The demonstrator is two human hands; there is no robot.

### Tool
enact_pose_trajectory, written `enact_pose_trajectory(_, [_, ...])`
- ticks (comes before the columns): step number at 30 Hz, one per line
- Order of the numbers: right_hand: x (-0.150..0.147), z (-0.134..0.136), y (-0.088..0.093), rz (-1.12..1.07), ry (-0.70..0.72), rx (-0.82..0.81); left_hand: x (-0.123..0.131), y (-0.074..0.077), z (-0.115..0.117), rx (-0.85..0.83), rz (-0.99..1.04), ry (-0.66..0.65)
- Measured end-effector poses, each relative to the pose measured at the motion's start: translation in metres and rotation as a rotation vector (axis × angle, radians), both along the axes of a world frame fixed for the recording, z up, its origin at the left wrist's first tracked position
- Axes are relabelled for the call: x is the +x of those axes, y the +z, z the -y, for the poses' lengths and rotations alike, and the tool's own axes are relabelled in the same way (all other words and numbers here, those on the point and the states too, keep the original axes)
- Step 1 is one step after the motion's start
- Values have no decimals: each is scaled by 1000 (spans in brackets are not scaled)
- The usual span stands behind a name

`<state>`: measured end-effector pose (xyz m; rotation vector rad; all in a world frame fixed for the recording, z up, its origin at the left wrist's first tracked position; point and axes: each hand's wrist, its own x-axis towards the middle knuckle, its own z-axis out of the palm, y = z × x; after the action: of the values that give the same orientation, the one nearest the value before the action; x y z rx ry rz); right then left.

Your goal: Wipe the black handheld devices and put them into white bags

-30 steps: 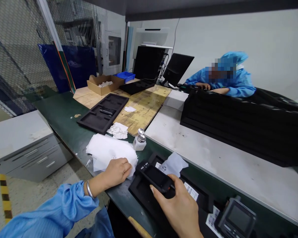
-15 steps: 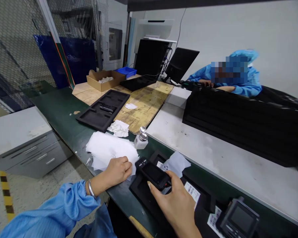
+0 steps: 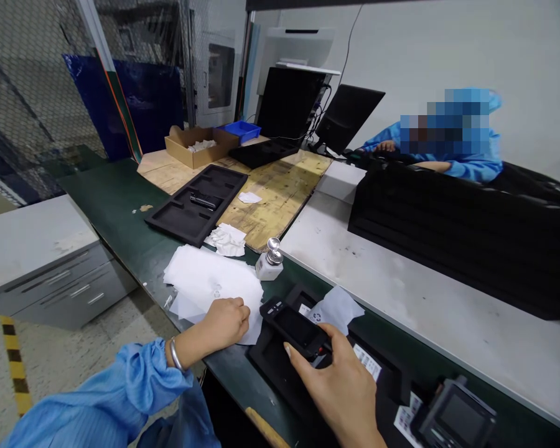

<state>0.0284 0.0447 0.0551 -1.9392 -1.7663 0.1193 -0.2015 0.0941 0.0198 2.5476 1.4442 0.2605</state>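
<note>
Nearby, bottle beside paper sheets under left hand, grip unclear; right hand snug around device.

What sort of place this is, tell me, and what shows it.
Probably an electronics workshop or factory: the right hand holds a device with a screen, a co-worker wears blue workwear, and striped tape marks the floor.
</note>
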Motion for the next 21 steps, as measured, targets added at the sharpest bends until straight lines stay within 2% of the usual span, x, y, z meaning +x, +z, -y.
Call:
enact_pose_trajectory(5, [8, 2, 0, -32, -3, -31, 3, 6, -5, -59, -2, -141])
enact_pose_trajectory(8, [11, 3, 0, -54, -8, -43, 9, 3, -11, -69, -15, -149])
enact_pose_trajectory(11, [13, 5, -1, -66, -16, -62, 9, 1, -14, -71, -1, -121])
enact_pose_trajectory(15, [15, 7, -2, -61, -32, -24, -2, 3, -14, -71, 82, -27])
enact_pose_trajectory(21, [9, 5, -5, -53, 42, 11, -8, 2, -7, -81, 224, 87])
